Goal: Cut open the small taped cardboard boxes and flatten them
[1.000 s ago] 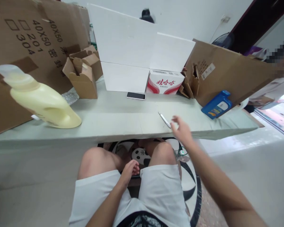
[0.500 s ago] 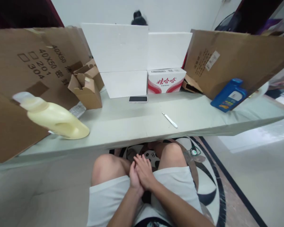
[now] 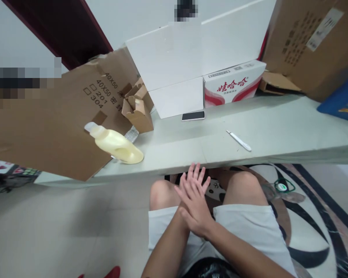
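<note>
Over my lap, both hands are empty and overlap. My right hand [image 3: 197, 211] lies across the back or wrist of my left hand [image 3: 195, 174], with its fingers apart. The fingers of my left hand are spread and point toward the table edge; its palm is hidden. On the table [image 3: 174, 148] before them lies a slim white-handled tool [image 3: 240, 141] with a thin tip, like a scalpel. Farther back is a phone [image 3: 193, 116] with a dark screen. A pale yellow bottle [image 3: 118, 146] with a whitish cap leans at the left, away from my hands.
White panels [image 3: 174, 58] stand at the back beside a white-and-red carton [image 3: 234, 87]. Large cardboard sheets [image 3: 60, 127] flank the table, with a small open cardboard box [image 3: 139, 116] at left. A blue bottle [image 3: 343, 98] is at right. Dark hair [image 3: 186, 9] shows behind the panels.
My hands have gone from clasped together to spread, with the right laid over the left, and reach nearer the table edge. The view has turned left and tilted.
</note>
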Motion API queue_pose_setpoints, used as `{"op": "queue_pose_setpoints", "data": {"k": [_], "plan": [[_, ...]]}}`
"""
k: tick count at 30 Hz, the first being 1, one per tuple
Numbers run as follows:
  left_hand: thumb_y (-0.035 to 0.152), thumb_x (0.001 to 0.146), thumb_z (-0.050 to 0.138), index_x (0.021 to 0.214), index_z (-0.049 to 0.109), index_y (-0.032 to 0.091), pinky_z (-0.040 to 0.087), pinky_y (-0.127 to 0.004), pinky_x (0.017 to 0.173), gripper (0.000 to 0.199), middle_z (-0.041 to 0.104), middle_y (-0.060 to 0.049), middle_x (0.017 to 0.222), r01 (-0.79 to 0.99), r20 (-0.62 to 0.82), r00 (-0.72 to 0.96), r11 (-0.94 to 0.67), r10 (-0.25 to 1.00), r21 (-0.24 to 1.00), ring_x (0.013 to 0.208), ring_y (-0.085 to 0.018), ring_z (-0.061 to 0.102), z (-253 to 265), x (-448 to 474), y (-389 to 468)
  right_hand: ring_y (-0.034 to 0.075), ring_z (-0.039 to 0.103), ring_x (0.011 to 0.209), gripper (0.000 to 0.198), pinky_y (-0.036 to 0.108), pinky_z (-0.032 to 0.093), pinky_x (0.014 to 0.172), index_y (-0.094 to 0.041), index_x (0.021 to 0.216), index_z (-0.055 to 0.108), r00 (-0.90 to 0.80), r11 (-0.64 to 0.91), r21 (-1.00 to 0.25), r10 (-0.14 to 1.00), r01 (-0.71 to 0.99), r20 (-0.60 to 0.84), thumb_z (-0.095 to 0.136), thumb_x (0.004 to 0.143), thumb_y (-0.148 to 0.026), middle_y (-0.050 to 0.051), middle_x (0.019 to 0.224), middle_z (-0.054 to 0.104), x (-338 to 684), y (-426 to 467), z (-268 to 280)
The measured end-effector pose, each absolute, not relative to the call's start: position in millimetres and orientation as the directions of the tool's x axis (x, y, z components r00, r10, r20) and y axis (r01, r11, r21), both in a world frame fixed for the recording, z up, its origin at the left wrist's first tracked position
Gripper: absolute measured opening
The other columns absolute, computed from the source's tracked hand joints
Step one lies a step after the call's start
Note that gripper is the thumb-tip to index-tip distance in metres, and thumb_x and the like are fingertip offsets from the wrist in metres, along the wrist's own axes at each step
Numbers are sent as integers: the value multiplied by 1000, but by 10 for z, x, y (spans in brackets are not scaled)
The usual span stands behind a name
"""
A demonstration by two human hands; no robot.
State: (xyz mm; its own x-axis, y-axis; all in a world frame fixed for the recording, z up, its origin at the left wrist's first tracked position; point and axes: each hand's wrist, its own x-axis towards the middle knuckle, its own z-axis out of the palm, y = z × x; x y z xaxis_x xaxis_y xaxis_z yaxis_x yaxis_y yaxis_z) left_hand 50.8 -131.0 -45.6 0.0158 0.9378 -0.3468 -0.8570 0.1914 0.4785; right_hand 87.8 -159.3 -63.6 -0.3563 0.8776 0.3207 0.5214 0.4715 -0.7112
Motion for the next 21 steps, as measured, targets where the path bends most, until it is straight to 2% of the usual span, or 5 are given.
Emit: {"op": "queue_pose_setpoints", "data": {"k": [4, 9, 12, 16, 21], "plan": [[54, 87, 39, 150, 40, 48, 20, -35, 126, 63, 15, 24, 165, -823, -187, -425, -291, 886, 488, 158, -16, 0, -527, 775, -1455, 29, 25, 154, 60, 57, 21, 123, -26, 155, 39, -403, 425, -731, 888, 534, 222, 38, 96, -32, 5, 163, 34, 918, -1501, -529], [50, 93, 35, 147, 50, 31, 25, -46, 124, 59, 37, 0, 162, -888, -450, 52, 247, 891, 388, 155, -24, 25, -489, 693, -1481, 32, 23, 154, 57, 64, 15, 122, -25, 151, 47, -414, 416, -713, 890, 564, 191, 39, 95, -32, 5, 162, 36, 1175, -1252, -685], [49, 95, 36, 146, 52, 19, 28, -48, 122, 61, 47, -13, 156, -806, -437, 318, 483, 841, 343, 150, -28, 35, -376, 552, -1518, 33, 22, 154, 54, 67, 16, 120, -24, 149, 49, -245, 269, -672, 960, 690, 133, 34, 98, -35, 7, 161, 38, 1371, -1115, -779], [54, 92, 41, 152, 42, 19, 29, -51, 121, 69, 47, -15, 155, -796, -378, 328, 469, 866, 384, 148, -31, 38, -201, 457, -1429, 35, 20, 154, 56, 66, 21, 119, -19, 151, 47, -129, 150, -645, 988, 749, 80, 30, 100, -36, 11, 164, 31, 1455, -1173, -835], [39, 93, 41, 156, 30, 31, 31, -47, 119, 65, 41, -8, 160, -812, -321, 186, 329, 929, 482, 148, -26, 39, -153, 416, -1110, 34, 3, 157, 77, 60, 21, 122, -7, 161, 14, -265, 369, -686, 929, 627, 258, 36, 98, -46, 18, 168, 10, 1198, -1604, -662]]}}
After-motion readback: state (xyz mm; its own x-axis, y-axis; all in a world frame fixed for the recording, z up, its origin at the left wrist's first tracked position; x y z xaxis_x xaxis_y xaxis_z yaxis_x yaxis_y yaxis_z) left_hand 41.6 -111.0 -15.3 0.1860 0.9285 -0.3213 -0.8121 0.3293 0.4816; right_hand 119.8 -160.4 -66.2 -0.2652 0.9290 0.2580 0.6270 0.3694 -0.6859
